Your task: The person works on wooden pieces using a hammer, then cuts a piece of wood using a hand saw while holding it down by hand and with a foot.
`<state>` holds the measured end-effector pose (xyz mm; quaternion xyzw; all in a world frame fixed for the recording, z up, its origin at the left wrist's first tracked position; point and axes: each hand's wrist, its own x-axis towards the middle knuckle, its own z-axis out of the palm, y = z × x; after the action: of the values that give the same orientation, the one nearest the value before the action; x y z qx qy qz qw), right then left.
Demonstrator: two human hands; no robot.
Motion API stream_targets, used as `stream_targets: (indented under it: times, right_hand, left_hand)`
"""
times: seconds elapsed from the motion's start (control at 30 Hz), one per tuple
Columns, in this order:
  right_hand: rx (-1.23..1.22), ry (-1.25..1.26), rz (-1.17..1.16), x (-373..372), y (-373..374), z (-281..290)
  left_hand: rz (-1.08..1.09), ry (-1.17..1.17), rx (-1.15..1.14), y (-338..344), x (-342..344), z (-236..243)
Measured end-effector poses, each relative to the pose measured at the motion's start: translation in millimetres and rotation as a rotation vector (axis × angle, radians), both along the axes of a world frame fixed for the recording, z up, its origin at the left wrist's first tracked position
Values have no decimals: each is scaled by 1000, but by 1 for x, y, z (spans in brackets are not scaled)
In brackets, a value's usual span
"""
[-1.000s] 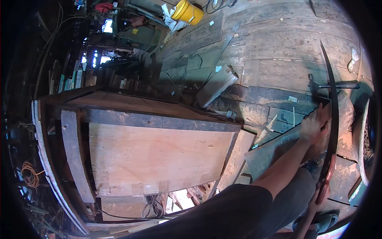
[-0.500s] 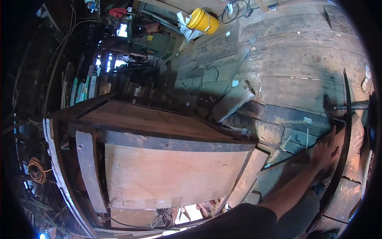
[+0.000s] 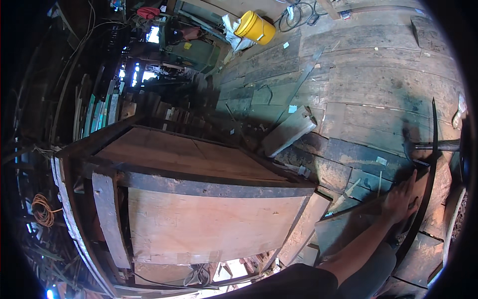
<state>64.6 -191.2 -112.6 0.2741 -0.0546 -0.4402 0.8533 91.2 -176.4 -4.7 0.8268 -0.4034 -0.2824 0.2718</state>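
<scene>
My left hand (image 3: pixel 398 203) rests at the lower right on a brown wooden board (image 3: pixel 422 183), its fingers stretched out along the edge. The bare forearm and black sleeve reach in from the lower edge. Beyond the fingertips is a hammer-like tool (image 3: pixel 443 146) with a dark head, its handle running toward the right rim. A long dark strip (image 3: pixel 431 172), tapering to a point at the top, crosses in front of that handle; its kind is unclear. Below my wrist lies a greyish panel (image 3: pixel 332 230), partly behind my arm. My right hand is out of view.
A large wooden frame (image 3: pixel 214 188) with pale panels stands at centre left. A short wood block (image 3: pixel 290 131) lies beyond it on the plank floor (image 3: pixel 368 89). At the back stand a yellow bucket (image 3: pixel 256 28) and a coiled cable (image 3: pixel 297 16). An orange coil (image 3: pixel 44 212) hangs far left.
The whole view has shifted slightly, so things at the right appear a little lower. My left hand remains on the board with its fingers extended.
</scene>
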Motion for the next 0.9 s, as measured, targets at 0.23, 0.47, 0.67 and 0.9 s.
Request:
stream_targets:
  times: [0.23, 0.47, 0.67, 0.9]
  right_hand:
    - [-978, 1862, 484, -179, 59, 83]
    - [-1305, 2066, 375, -263, 120, 121]
    - [-1353, 2177, 153, -242, 85, 150]
    - [-1255, 2070, 171, -228, 81, 140]
  left_hand:
    - [-85, -64, -458, -6, 2, -47]
    - [-23, -294, -55, -3, -2, -10]
    - [-62, -375, -15, -8, -3, -8]
    - [37, -317, 31, -11, -2, 0]
